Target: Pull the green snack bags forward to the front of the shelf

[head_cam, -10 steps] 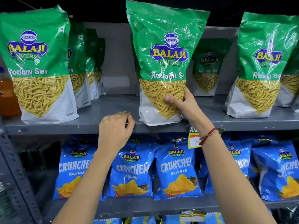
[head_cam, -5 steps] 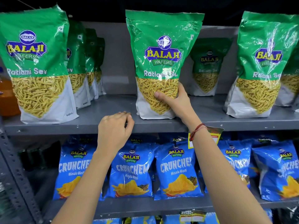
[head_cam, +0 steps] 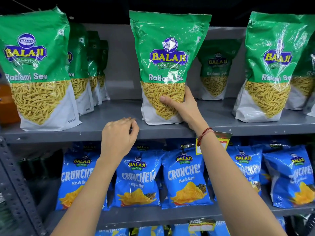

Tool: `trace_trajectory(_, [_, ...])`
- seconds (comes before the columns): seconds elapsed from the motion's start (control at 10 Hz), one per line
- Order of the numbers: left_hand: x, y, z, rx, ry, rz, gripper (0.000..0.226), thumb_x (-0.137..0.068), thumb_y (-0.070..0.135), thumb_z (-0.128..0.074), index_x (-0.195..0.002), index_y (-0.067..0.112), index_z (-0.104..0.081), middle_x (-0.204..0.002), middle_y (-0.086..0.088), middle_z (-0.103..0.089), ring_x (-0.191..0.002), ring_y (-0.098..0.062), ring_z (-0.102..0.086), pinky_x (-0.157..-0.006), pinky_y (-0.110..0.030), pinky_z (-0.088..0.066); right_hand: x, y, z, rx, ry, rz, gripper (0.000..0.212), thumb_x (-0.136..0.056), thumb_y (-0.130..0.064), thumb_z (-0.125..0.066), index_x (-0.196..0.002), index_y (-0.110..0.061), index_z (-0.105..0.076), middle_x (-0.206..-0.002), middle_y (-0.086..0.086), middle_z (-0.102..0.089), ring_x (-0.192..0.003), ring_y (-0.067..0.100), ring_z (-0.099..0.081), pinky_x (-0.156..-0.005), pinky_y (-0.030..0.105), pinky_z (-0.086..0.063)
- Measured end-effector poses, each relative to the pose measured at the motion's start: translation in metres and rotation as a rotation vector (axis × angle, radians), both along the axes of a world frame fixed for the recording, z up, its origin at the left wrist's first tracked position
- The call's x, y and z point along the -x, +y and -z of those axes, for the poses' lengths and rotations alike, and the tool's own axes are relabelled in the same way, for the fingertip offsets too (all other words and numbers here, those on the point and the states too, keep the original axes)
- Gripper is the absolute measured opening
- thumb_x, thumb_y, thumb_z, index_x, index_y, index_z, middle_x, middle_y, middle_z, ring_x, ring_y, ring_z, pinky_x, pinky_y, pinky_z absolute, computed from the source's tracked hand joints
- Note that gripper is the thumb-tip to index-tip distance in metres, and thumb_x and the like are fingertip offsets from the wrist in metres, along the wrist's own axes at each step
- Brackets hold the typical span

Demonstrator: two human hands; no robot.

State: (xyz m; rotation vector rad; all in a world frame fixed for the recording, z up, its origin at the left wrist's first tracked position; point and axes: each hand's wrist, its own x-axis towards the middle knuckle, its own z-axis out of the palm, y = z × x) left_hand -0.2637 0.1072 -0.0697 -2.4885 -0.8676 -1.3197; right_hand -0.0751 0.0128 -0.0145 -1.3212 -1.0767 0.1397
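A green Balaji Ratlami Sev bag (head_cam: 166, 53) stands upright in the middle of the grey upper shelf (head_cam: 109, 132), a little back from the front edge. My right hand (head_cam: 180, 104) grips its lower right side, thumb across the front. My left hand (head_cam: 119, 137) rests at the shelf's front lip, fingers loosely curled, holding nothing. Another green bag (head_cam: 35, 68) stands at the front left with several more (head_cam: 80, 65) lined up behind it. A further bag (head_cam: 271, 65) stands at the front right, and one (head_cam: 217, 68) sits far back behind the held bag.
Blue Crunchem chip bags (head_cam: 138, 176) fill the shelf below. A price tag (head_cam: 221, 142) hangs from the upper shelf's lip by my right wrist. A perforated grey upright (head_cam: 15, 176) runs down the left. Something orange (head_cam: 6, 103) stands at the far left.
My right hand has shifted the middle green bag leftward and set it lower and slightly farther back on the shelf. My left hand has stayed at the shelf lip.
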Motion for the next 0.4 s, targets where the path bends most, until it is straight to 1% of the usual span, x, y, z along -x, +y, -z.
trace_trajectory(0.1, [0.001, 0.0, 0.0, 0.003, 0.008, 0.01, 0.044, -0.091, 0.025, -0.033, -0.074, 0.007, -0.07, -0.073, -0.008, -0.072, -0.069, -0.027, -0.067, -0.056, -0.038, -0.051, 0.0, -0.001, 0.0, -0.001, 0.003, 0.006, 0.077, -0.059, -0.049, -0.086, -0.124, -0.033, -0.048, -0.119, -0.009, -0.063, -0.107, 0.009, -0.062, -0.098, 0.036, -0.051])
trace_trajectory(0.2, [0.001, -0.001, -0.002, 0.011, 0.034, 0.015, 0.047, -0.091, 0.028, -0.032, -0.075, 0.006, -0.07, -0.075, -0.008, -0.073, -0.07, -0.028, -0.067, -0.055, -0.036, -0.05, 0.004, -0.004, -0.002, 0.041, -0.019, 0.032, 0.09, -0.056, -0.056, -0.084, -0.132, -0.03, -0.044, -0.121, -0.009, -0.062, -0.109, 0.01, -0.061, -0.1, 0.037, -0.049])
trace_trajectory(0.3, [0.002, -0.008, -0.005, 0.066, -0.045, 0.019, 0.042, -0.09, 0.031, -0.035, -0.079, 0.007, -0.068, -0.067, -0.008, -0.068, -0.062, -0.031, -0.06, -0.051, -0.03, -0.039, 0.005, -0.016, -0.002, 0.03, -0.073, 0.063, 0.098, -0.061, -0.057, -0.081, -0.141, -0.025, -0.034, -0.135, -0.004, -0.054, -0.122, 0.013, -0.052, -0.107, 0.037, -0.042])
trace_trajectory(0.4, [-0.003, -0.023, -0.009, 0.13, -0.173, -0.008, 0.029, -0.09, 0.027, -0.047, -0.094, 0.011, -0.071, -0.077, -0.008, -0.072, -0.073, -0.032, -0.063, -0.057, -0.033, -0.043, 0.0, -0.039, -0.002, -0.081, -0.124, 0.156, 0.095, -0.069, -0.058, -0.075, -0.145, -0.022, -0.031, -0.143, 0.004, -0.045, -0.127, 0.016, -0.047, -0.103, 0.033, -0.041])
